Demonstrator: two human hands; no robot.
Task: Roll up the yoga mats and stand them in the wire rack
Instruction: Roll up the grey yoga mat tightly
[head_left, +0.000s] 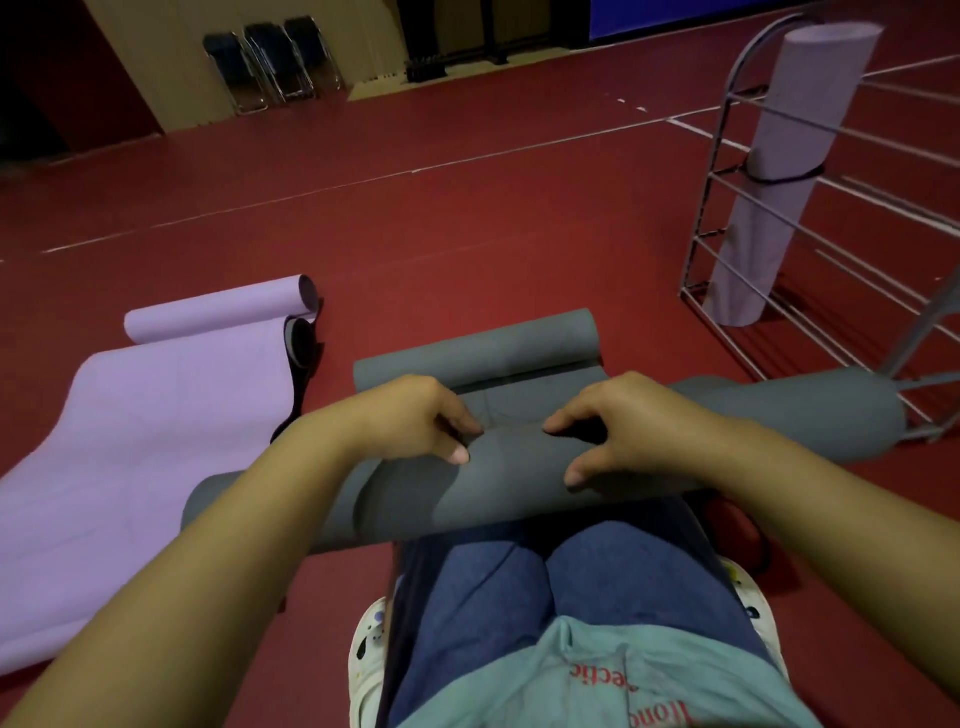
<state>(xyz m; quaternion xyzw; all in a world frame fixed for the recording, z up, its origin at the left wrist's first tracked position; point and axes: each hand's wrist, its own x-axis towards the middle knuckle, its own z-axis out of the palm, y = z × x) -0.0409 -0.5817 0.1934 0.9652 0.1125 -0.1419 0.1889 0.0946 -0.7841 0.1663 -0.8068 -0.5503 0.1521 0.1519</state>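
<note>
Grey mat (519, 467) on the floor (467, 234) near the knees, mostly rolled. Left hand (415, 415) and right hand (613, 421) curl over the roll, fingertips pressing. Should keep the roll tight, ends even, before the rack (727, 171) far right

Both bare forearms reach forward from the lower corners and come close together in the middle. The left hand (415, 415) is palm down, its fingers curled and its thumb tip pressing downward. The right hand (618, 421) is also palm down, just beside the left but apart from it, with fingers bent like a claw and fingertips pressing down.
</note>
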